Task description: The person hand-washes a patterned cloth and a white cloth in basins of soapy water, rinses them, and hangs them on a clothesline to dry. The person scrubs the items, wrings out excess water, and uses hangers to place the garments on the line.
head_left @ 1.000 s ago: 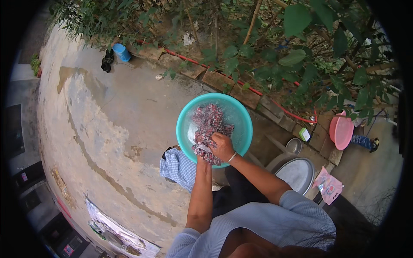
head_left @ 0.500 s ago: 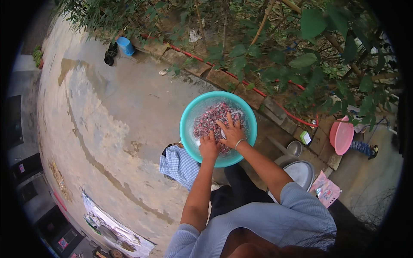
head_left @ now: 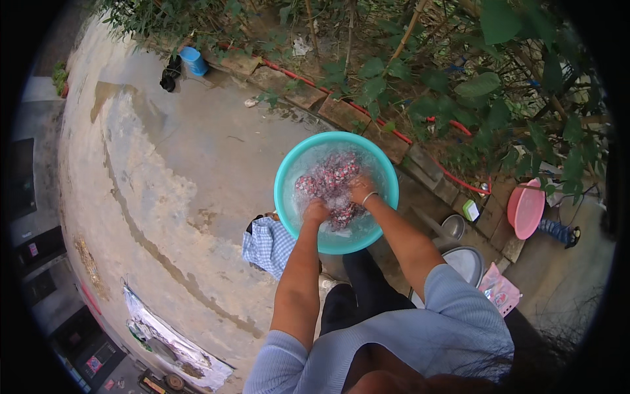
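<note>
Inside the turquoise basin [head_left: 336, 136], patterned cloth [head_left: 333, 176] has bunched from its flatter spread, bulging toward the far side, long axis unclear; left hand [head_left: 316, 211] and right hand [head_left: 360, 188] dip in beside it, openness and grip hidden.

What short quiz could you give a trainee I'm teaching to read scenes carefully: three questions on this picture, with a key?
1. True or false: the bare left hand and bare right hand are both inside the round turquoise plastic basin, which holds red-and-white patterned fabric.
2. Which of the person's wrists wears the thin pale bracelet? A) left B) right C) both
3. Fill in: the blue-and-white checked cloth lies on the person's ____ side of the turquoise basin, with the round pink plastic basin on the other side.

Key: 1. True. 2. B. 3. left.
</note>
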Tool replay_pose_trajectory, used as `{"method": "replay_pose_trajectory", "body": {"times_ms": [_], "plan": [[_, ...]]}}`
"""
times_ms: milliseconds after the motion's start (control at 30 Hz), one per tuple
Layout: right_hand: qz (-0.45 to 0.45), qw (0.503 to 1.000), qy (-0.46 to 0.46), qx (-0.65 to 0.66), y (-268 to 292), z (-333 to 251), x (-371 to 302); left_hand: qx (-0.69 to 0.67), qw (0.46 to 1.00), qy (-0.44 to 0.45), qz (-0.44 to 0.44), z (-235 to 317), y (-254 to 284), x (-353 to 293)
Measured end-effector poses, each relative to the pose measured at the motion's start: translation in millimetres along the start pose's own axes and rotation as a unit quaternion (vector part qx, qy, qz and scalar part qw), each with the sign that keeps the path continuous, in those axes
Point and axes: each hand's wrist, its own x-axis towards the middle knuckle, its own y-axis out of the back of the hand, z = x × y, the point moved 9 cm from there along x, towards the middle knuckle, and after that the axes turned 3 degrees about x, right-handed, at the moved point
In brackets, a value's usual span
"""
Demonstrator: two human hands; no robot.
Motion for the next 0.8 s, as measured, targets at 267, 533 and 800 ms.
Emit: {"method": "replay_pose_trajectory", "body": {"times_ms": [267, 533, 800], "plan": [[0.119, 0.899, 0.009, 0.421, 143.4, -15.8, -79.0, -0.508, 0.848, 0.081, 0.13, -35.3, 93.4, -76.6], [0.158, 0.795, 0.071, 0.581, 245.9, -70.6, -141.5, -0.695, 0.696, -0.032, 0.178, 20.4, 219.9, -168.6], [0.176, 0.844, 0.12, 0.492, 340.2, -145.1, -183.9, -0.77, 0.589, -0.224, 0.1, 96.4, 374.7, -256.7]]}}
